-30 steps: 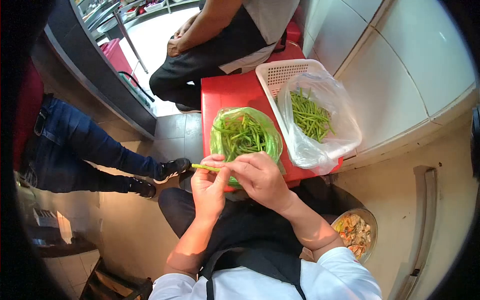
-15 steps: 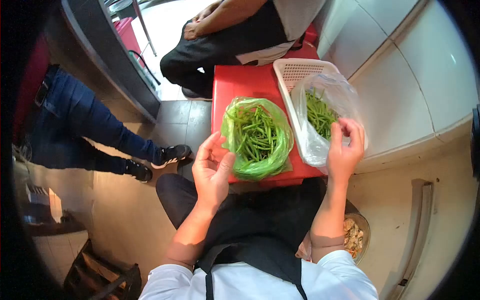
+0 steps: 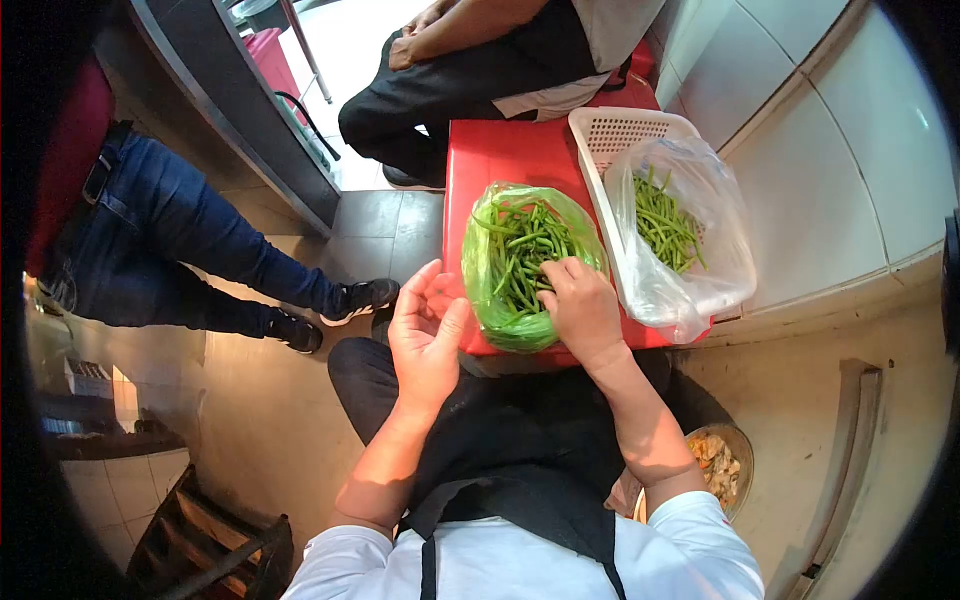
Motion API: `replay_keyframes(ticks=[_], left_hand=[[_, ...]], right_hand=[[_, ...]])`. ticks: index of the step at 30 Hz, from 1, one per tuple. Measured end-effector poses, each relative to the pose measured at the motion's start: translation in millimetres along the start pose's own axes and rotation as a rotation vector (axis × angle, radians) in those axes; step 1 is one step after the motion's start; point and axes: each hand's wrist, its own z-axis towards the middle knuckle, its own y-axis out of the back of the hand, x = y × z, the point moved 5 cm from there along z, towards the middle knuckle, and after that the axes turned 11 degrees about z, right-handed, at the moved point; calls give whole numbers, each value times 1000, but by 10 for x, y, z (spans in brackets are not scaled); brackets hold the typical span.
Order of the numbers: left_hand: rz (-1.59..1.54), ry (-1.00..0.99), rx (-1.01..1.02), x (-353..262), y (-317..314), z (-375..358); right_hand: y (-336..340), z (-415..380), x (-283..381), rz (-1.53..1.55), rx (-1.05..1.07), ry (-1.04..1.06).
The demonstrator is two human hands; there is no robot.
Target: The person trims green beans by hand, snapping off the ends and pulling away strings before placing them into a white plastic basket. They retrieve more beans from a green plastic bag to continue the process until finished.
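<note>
A green plastic bag full of cut green beans stands open on the red bench. My right hand reaches over its right side, fingers bent down at the beans; what its fingertips hold, if anything, is hidden. Beside the bag's left edge, my left hand is palm up, fingers apart, holding nothing. To the right, a clear plastic bag with more green beans lies in a white perforated basket.
Someone in black trousers sits at the far end of the bench. Another person in jeans stands at the left. A tiled wall borders the right side. A bowl of scraps sits low at the right.
My right hand has moved left from the clear bag to the beans in the green bag. My left hand stays open beside the green bag. The view has shifted slightly.
</note>
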Motion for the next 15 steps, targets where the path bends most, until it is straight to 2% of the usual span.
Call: replay_keyframes(ticks=[7,10,15], left_hand=[[3,19,57,-20,-168,35],[-5,19,85,-49,-195,57],[-13,38,66,-58,-197,59]], right_hand=[[-90,54,-127,-59,-31,85],[-25,57,-144,9,-43,27],[243,71,-86,441,-192,-125]])
